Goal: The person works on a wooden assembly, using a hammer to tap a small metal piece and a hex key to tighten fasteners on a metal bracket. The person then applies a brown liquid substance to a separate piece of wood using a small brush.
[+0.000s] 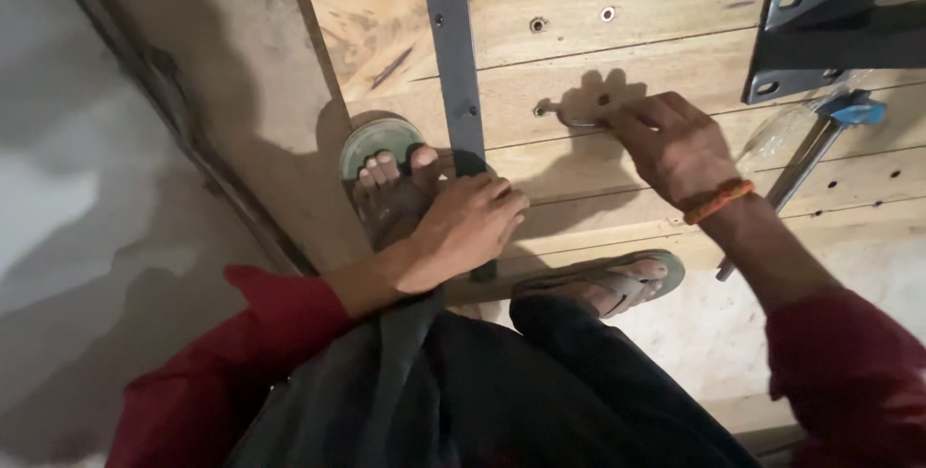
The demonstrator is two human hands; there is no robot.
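Dark trousers (502,400) fill the foreground. Left hand (463,232) presses open fingers on a grey metal strip (453,53); right hand (670,145) pinches a small metal tool (569,119) against the wooden panel (675,5)

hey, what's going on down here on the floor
A person crouches on wooden boards. Their right hand grips a small metal tool set at a hole in the wood. Their left hand presses on a flat grey metal strip, beside a sandalled foot. A grey metal bracket and a blue-headed tool lie nearby.
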